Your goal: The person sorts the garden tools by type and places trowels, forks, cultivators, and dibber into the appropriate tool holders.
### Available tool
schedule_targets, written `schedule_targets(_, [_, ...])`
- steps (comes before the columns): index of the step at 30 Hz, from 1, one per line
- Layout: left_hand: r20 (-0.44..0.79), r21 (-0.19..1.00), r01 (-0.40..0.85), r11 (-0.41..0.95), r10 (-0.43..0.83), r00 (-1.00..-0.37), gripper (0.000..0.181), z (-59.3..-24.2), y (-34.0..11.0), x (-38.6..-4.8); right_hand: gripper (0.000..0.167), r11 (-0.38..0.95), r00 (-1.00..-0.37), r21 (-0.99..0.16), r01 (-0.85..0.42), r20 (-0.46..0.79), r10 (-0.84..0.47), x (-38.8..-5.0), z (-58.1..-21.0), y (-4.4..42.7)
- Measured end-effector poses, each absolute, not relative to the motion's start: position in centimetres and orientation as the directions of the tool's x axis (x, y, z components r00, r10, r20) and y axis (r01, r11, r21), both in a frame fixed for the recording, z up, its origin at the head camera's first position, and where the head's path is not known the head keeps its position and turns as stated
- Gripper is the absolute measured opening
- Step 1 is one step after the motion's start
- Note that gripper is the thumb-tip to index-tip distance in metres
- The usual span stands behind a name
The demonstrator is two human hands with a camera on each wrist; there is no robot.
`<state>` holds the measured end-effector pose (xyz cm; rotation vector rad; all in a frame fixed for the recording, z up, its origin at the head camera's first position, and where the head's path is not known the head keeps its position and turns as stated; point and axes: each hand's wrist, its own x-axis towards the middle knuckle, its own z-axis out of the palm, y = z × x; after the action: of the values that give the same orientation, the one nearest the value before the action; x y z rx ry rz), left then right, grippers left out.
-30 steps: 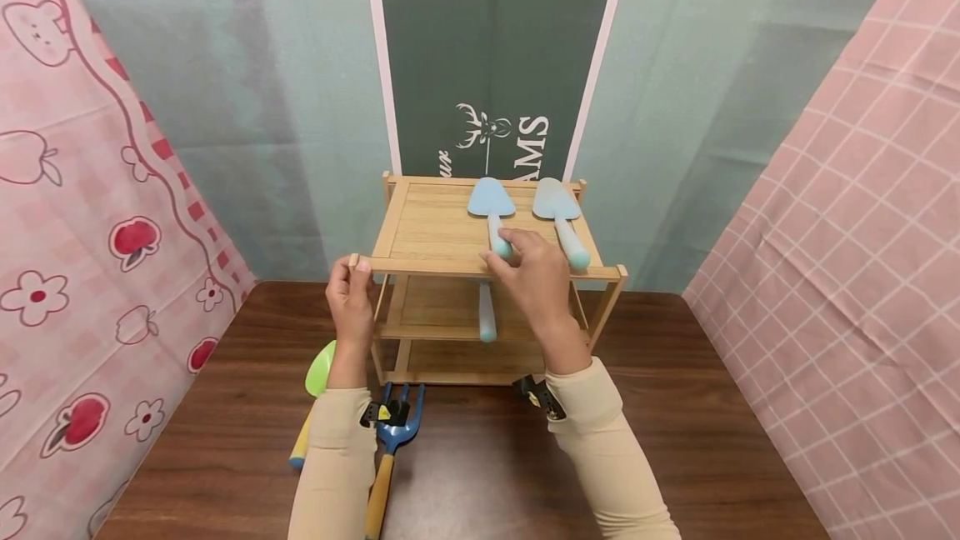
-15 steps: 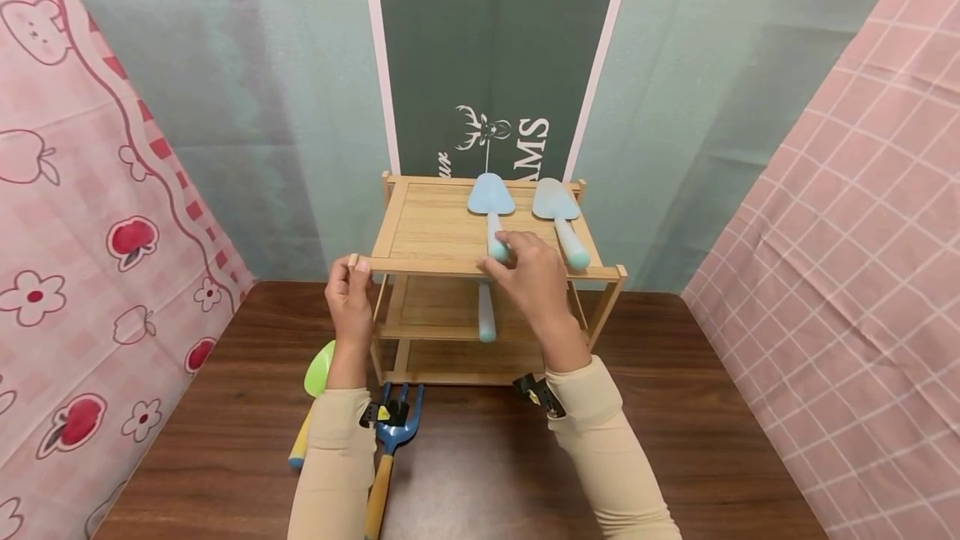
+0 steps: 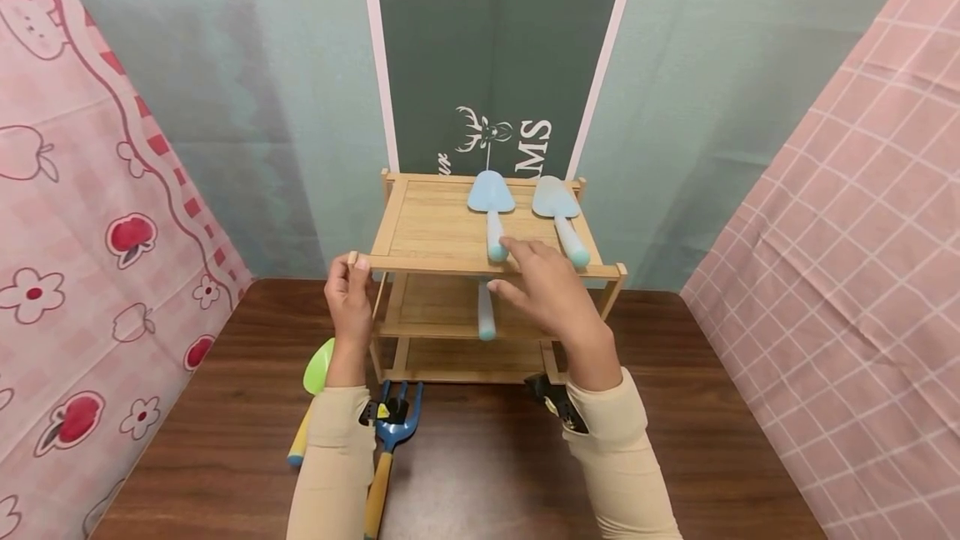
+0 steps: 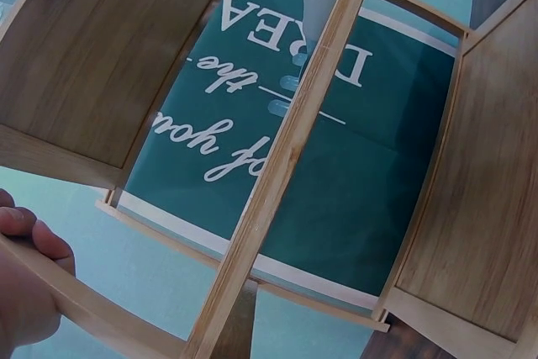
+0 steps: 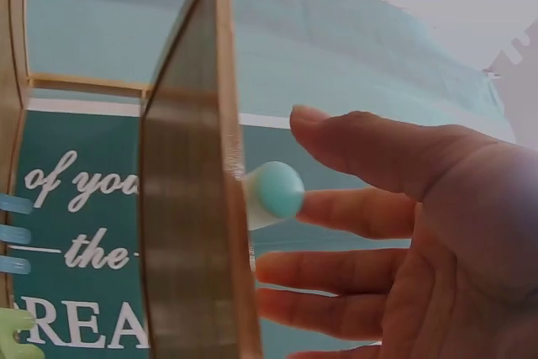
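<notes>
My left hand [image 3: 350, 298] grips the front left corner of a three-tier wooden rack [image 3: 431, 264]; in the left wrist view that hand [image 4: 29, 275] curls over the rail. Two toy shovels lie on the top shelf, a blue-bladed shovel [image 3: 491, 192] and a paler shovel [image 3: 556, 198] to its right. My right hand [image 3: 551, 290] is spread beside the blue shovel's handle end, an index fingertip at or against it and the thumb apart. In the right wrist view the handle's turquoise end [image 5: 282, 191] pokes past the shelf edge. A white handle [image 3: 487, 315] sticks out from the middle shelf.
On the brown table [image 3: 480, 473] lie a blue hand fork [image 3: 396, 432] and a green-bladed shovel [image 3: 318, 367], partly hidden by my left sleeve. Patterned pink cloths hang at both sides, with a green cloth [image 3: 502, 40] behind the rack.
My right hand has let go of the blue shovel's handle, its thumb dropping away as the hand draws back to the right. The shovel has slid slightly farther back. My left hand stays put.
</notes>
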<state>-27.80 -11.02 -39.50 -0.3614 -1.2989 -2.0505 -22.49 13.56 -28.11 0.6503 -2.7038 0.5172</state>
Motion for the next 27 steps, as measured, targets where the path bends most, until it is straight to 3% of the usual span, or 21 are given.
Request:
schedule_targets(14, [0.566, 0.695, 0.677, -0.242, -0.395, -0.723, 0.006, -39.6, -11.1, -28.0, 0.057, 0.834, -0.882, -0.301, -0.462, 0.252, -0.398, -20.2, -26.7, 15.3])
schedule_targets(27, [0.546, 0.704, 0.659, -0.266, -0.391, -0.741, 0.011, -39.5, -11.2, -27.9, 0.041, 0.836, -0.869, -0.28, -0.472, 0.304, -0.39, -19.1, -27.5, 18.0])
